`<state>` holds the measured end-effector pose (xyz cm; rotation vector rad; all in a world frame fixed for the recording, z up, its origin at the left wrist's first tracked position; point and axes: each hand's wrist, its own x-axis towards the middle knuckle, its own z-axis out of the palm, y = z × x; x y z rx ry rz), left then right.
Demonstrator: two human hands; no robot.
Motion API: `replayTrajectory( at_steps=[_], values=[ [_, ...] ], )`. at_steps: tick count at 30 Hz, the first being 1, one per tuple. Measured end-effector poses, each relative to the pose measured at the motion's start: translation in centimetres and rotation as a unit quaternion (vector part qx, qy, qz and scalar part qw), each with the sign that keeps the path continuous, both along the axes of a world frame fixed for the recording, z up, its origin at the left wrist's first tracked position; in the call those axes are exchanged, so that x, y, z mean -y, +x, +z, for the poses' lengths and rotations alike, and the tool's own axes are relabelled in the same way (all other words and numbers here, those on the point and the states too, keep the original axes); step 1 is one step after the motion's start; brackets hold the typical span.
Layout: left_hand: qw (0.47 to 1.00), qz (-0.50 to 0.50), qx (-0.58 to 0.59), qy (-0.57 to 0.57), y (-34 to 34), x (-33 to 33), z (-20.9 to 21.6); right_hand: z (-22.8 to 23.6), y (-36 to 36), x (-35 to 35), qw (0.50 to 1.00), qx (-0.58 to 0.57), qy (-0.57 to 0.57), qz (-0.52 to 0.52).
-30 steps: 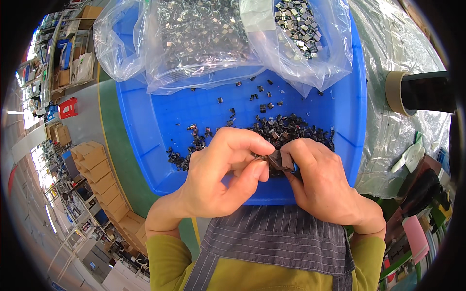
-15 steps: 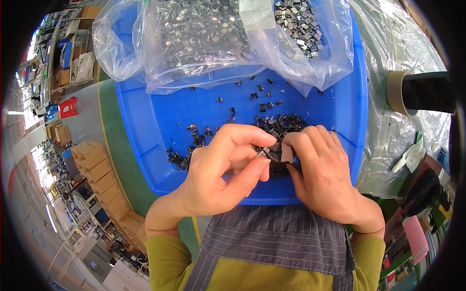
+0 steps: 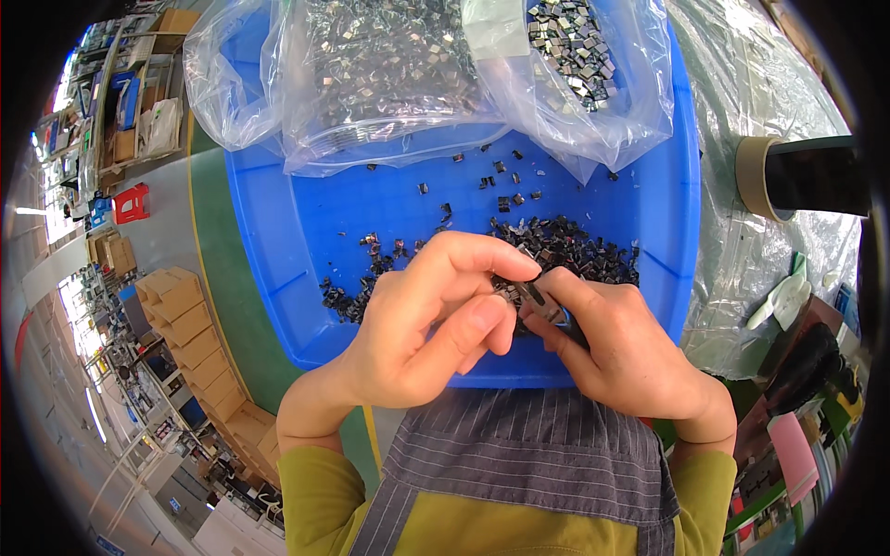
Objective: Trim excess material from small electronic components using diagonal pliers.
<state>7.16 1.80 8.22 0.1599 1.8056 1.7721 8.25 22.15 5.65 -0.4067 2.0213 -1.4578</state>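
Note:
Both my hands meet above the near side of a blue plastic bin (image 3: 264, 269). My right hand (image 3: 630, 347) is closed on a small tool (image 3: 547, 304) with a metal head and a dark handle. Its tip points toward my left fingers. My left hand (image 3: 408, 320) is curled, with small shiny dark pieces (image 3: 503, 285) between its fingers; their exact shape is hard to make out. Under and behind my hands lies a heap of small black pieces (image 3: 584, 248). Another heap (image 3: 343, 301) is left of my left hand.
Clear plastic bags (image 3: 389, 139) of small metallic square pieces (image 3: 570, 46) occupy the bin's far side. Loose pieces (image 3: 502, 204) dot its floor. Right of the bin, a tape roll (image 3: 758, 178) and a white glove (image 3: 783, 296) lie by plastic sheeting. Cardboard boxes (image 3: 199, 343) stand at left.
My right hand has turned and closed further around the tool, whose head now slants toward my left fingers. My left hand stays nearly in place. More of the black heap shows behind the right hand.

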Motion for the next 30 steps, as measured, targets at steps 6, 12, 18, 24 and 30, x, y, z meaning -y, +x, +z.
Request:
replayTrajectory(
  at_steps=[6, 12, 18, 24, 30],
  values=[
    [0.997, 0.024, 0.062, 0.030, 0.0, -0.2, 0.5, 0.3, -0.1, -0.1, 0.998, 0.053, -0.037, 0.000],
    [1.000, 0.013, 0.024, 0.013, 0.1, -0.1, 0.3, 0.5, -0.3, -0.2, 0.995, 0.086, -0.048, 0.012],
    [1.000, -0.012, -0.009, 0.003, 0.0, 0.2, 0.3, 0.8, -0.6, -0.2, 0.992, 0.108, -0.057, 0.016],
    [0.999, -0.032, -0.020, 0.020, -0.3, 0.1, 0.1, 0.9, -1.0, -0.5, 0.987, 0.121, -0.093, 0.047],
    [0.998, -0.050, -0.020, 0.011, -0.5, 0.1, -0.1, 0.9, -1.1, -0.7, 0.981, 0.157, -0.092, 0.066]
  ],
)
